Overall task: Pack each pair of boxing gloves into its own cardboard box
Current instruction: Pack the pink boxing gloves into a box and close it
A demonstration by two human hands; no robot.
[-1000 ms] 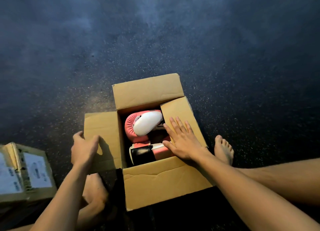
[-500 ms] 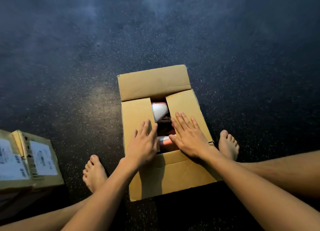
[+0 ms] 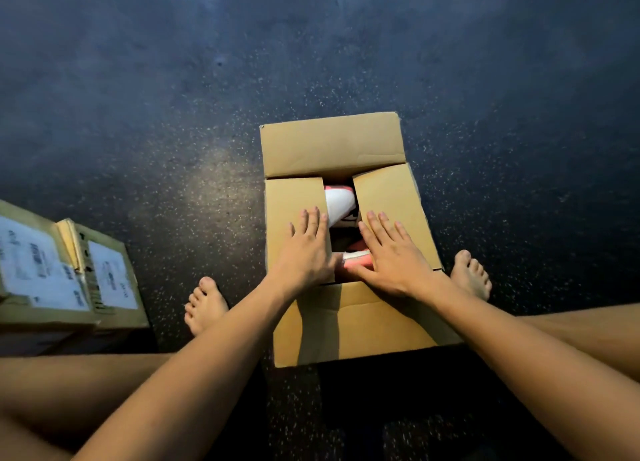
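A plain floor space, possibly a gym or storeroom; the exact kind cannot be told. The dark floor [image 3: 173,114] is flecked with pale specks, like rubber matting. A person sits on it barefoot, with a cardboard box [image 3: 381,325] between the legs. Labelled boxes [image 3: 110,280] stand at the left.

Dim overhead light, grainy, wide-angle bending, blurred left edge.

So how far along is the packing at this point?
Done: pink-and-white gloves sit inside the cardboard box. In hand: the left hand and right hand press the two side flaps down, a gap between them. Left: folding the far flap and near flap. A labelled box stands at the left, contents unseen.
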